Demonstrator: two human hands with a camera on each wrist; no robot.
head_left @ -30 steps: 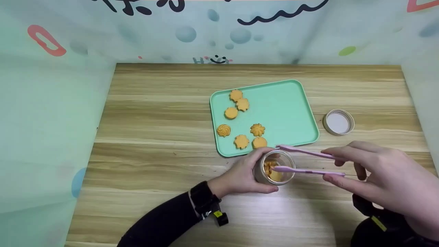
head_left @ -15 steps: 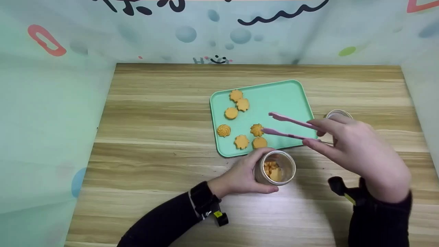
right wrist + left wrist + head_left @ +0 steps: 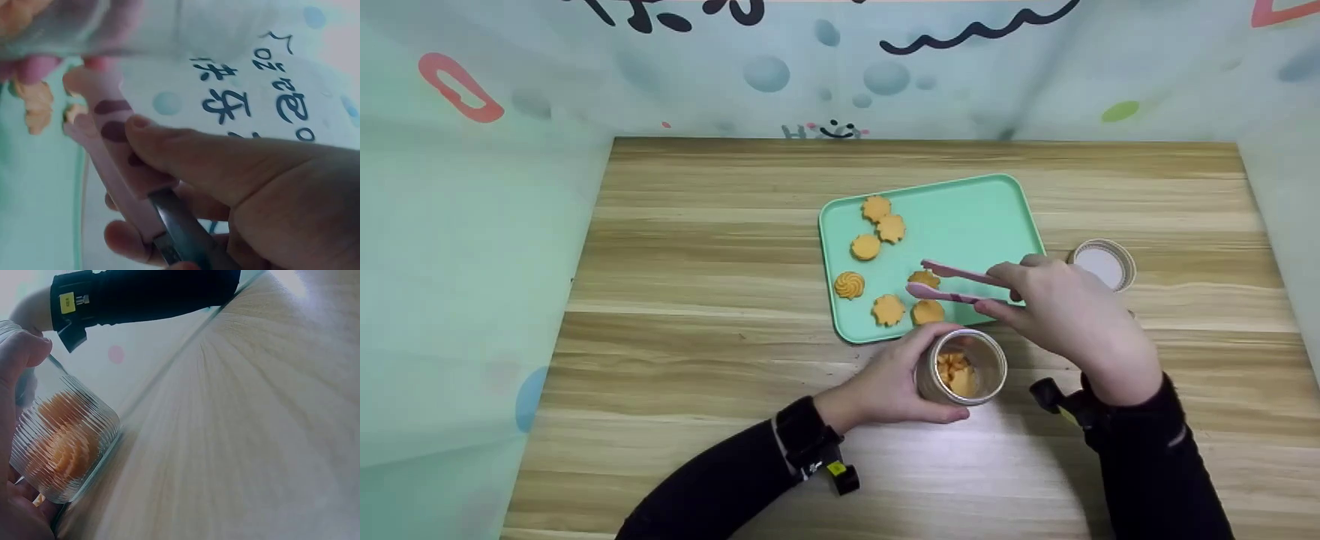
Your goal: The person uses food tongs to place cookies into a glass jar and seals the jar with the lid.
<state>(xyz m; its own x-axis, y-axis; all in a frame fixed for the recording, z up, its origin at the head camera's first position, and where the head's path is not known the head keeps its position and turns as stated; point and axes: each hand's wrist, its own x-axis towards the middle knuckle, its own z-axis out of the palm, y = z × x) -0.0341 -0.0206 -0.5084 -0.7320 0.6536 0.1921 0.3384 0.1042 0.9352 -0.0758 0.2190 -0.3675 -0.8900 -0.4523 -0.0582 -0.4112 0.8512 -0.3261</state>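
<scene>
My left hand is wrapped round a ribbed glass jar that stands without its lid on the wooden table. Several cookies lie inside the jar. In my right hand is a pair of pink tongs, pinched between thumb and fingers with a gap between the two tips. Those tips reach over the green tray, on either side of a flower-shaped cookie that they partly cover. A round cookie sits just below it, near the tray's front rim.
The green tray bears several more cookies along its left side, among them a swirled one. To the right of the tray, a round jar lid lies with its inside up. A printed curtain borders the table at the back.
My right hand has carried the tongs from over the jar's mouth up and left to the flower-shaped cookie on the tray. The left hand and jar have stayed in place.
</scene>
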